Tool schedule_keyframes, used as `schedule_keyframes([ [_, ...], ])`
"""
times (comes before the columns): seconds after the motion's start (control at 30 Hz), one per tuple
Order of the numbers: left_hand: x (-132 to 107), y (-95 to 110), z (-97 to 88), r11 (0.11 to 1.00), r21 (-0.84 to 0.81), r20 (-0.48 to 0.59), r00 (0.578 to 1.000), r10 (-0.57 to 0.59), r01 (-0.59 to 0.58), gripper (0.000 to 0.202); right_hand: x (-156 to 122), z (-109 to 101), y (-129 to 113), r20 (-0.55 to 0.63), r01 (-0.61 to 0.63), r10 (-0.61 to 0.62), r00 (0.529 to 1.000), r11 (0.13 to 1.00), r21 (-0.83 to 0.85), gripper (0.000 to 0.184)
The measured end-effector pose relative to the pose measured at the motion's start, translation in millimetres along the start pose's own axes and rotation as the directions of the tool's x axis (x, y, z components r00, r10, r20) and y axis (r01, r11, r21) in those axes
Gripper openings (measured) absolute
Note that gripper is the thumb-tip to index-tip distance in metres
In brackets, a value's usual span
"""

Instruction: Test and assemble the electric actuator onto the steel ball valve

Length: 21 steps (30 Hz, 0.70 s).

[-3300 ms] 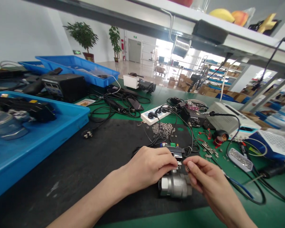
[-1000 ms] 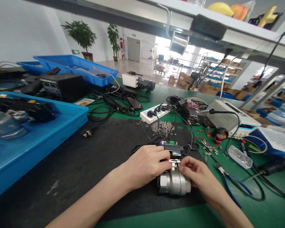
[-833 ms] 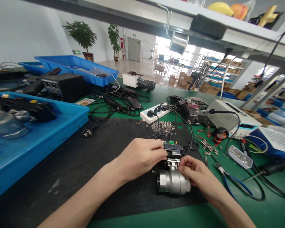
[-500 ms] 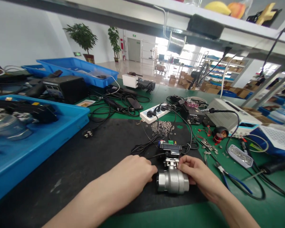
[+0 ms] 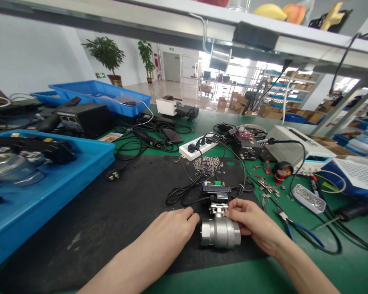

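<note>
A silver metal ball valve [image 5: 221, 232] stands on the black mat, with a black actuator [image 5: 217, 191] mounted on top by a metal bracket [image 5: 218, 209]. My right hand [image 5: 248, 216] is at the valve's right side. Its thumb and index finger pinch beside the bracket's bolts, and the other fingers curl behind the valve body; whether a small part is between the tips is hidden. Just left of the valve, my left hand [image 5: 179, 224] is low over the mat with fingers curled down, and what they hold, if anything, is hidden. Black cables [image 5: 184, 190] lie behind it.
Loose small nuts or rings [image 5: 207, 164] lie behind the valve near a white power strip [image 5: 196, 148]. At right are blue-handled pliers [image 5: 290, 228], a tray of small parts [image 5: 309, 199] and a screwdriver [image 5: 349, 212]. A blue bin [image 5: 88, 157] with more valves stands at left.
The view has shifted slightly. My left hand's fingers have shifted a little beside the valve. My right hand stays at the bracket, and the valve stays in place on the mat.
</note>
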<state>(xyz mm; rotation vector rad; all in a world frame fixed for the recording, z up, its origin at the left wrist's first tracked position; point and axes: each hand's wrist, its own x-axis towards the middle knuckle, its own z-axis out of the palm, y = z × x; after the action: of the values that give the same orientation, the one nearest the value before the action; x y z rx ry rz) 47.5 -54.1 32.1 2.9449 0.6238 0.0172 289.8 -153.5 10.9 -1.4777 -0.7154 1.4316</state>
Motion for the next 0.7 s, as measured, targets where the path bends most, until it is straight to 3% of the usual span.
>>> schedule_keyframes([
  [0.13,8,7,-3.3,0.988,-0.156,-0.152,0.988,-0.025,0.001,0.014,-1,1,-2,-0.004,0.000,0.000,1.000,1.000,-0.010,0.022],
  [0.27,25,14,-9.4,0.946,-0.311,-0.271,0.962,-0.001,-0.087,0.015,0,-2,-4,0.006,0.000,0.000,1.000,1.000,-0.013,0.021],
  [0.53,37,11,-8.8,0.958,-0.270,-0.225,0.974,0.031,-0.093,0.019,6,-6,-4,0.011,-0.033,0.033,0.999,0.999,-0.003,0.029],
  [0.7,36,11,-15.2,0.963,-0.217,-0.189,0.975,0.119,-0.160,0.022,6,-7,-4,0.014,-0.032,0.032,0.999,0.999,0.008,0.029],
])
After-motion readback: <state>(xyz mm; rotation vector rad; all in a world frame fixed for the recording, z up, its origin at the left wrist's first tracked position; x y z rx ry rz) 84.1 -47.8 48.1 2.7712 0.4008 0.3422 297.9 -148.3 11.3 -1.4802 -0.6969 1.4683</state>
